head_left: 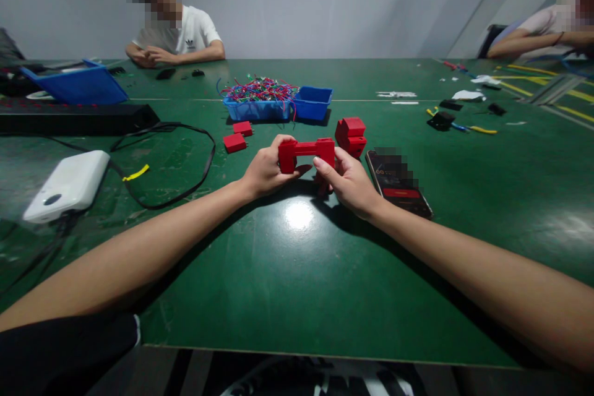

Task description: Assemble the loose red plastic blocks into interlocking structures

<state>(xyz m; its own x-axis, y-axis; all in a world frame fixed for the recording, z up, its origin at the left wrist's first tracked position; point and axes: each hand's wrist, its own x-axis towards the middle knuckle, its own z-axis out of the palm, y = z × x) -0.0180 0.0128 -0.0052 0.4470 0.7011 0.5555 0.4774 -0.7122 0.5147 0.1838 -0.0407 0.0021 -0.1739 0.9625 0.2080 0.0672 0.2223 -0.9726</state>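
Observation:
Between my two hands is a red plastic part [306, 149] with two blocky ends joined by a narrow bar, held just above the green table. My left hand [268, 166] is closed on its left end. My right hand [346, 178] grips the right end, thumb on the near face. Some of its fingers are hidden behind the part. Beyond my right hand stands a larger red block-shaped piece [351, 136]. Two small red blocks with prongs, one nearer [234, 143] and one farther [242, 129], lie beyond my left hand.
A blue bin [257, 112] heaped with coloured wires adjoins another blue bin [314, 105]. A phone [399, 182] lies by my right forearm. Left are a white device [69, 185], a black cable [211, 167] and a tilted blue tray [78, 86]. Two people sit across the table [325, 297].

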